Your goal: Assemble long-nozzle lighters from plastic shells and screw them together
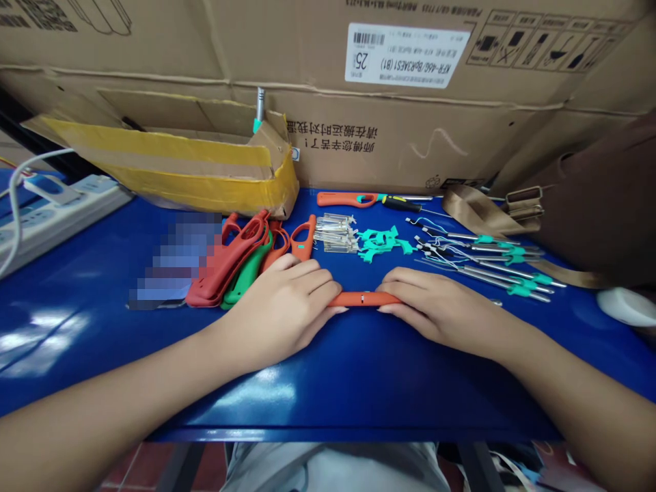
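Between my hands, an orange lighter handle (365, 298) is held level just above the blue table. My left hand (284, 311) grips its left end and my right hand (435, 304) its right end; the fingers of both are closed. Most of the handle's two ends is hidden by the fingers. Just beyond my left hand lie red handle shells (225, 263) and a green handle shell (251, 273). Past the held handle are clear lighter fluid tanks (335, 234) and a heap of teal plastic pieces (383, 242). Metal lighter tubes with wires (492, 270) lie beyond my right hand.
A cardboard box with yellow tape (205, 171) stands at the back left, near a power strip (76, 212). Along the back lie an orange lighter (343, 199), a black-and-yellow screwdriver (402, 203) and a brown strap (471, 212). A large carton (410, 143) walls off the far side.
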The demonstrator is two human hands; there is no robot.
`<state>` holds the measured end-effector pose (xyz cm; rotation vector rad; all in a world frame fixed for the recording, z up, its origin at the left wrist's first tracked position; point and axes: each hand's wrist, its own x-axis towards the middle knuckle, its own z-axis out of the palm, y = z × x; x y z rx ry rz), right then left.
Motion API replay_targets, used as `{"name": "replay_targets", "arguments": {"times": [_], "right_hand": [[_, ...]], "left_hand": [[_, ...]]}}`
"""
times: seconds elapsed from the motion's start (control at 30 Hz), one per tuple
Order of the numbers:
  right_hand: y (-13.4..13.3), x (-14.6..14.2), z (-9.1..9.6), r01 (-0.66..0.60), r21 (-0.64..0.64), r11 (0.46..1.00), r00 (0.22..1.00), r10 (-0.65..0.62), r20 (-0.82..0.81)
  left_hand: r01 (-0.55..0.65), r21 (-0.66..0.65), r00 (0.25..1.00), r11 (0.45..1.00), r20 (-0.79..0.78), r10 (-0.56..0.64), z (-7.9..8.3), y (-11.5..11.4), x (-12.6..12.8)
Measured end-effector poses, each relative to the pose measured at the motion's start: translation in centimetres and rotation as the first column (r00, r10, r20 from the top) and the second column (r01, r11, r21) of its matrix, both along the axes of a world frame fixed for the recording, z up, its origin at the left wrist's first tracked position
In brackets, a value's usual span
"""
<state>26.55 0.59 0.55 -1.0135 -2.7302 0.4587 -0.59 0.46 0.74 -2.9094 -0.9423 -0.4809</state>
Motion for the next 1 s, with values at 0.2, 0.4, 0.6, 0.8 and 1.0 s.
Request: {"name": "replay_targets", "arguments": {"times": [0.2,0.4,0.6,0.8,1.0], "right_hand": [[0.3,1.2,0.2,0.080,0.068,0.994,0.997,-0.080,-0.008],[0.6,2.1,1.4,0.080,0.113,0.990,0.991,-0.090,0.095],[0.2,1.2,1.6,0.044,0.084,0.995,0.999,-0.045,0.004],[-0.6,0.0,0.9,-0.020,0.148,0.989,1.000,0.023,-0.013],[-0.4,0.1,0.8,-0.065,0.136,0.989,0.998,0.068,-0.014]], "left_hand": [[-0.027,-0.009,1.000,1.000,-0.014,0.027,0.2,0.5,-0.5],[-0.029,-0.160,0.997,0.987,0.059,0.039,0.6,0.5,-0.6],[0.034,-0.468,0.909,0.883,0.382,0.168,1.5,-1.2,0.0],[0.083,-0.824,0.842,0.561,0.359,0.403,1.4,-1.3,0.6],[0.100,-0.525,0.946,0.845,0.315,0.083,0.2,-0.9,0.2]]}}
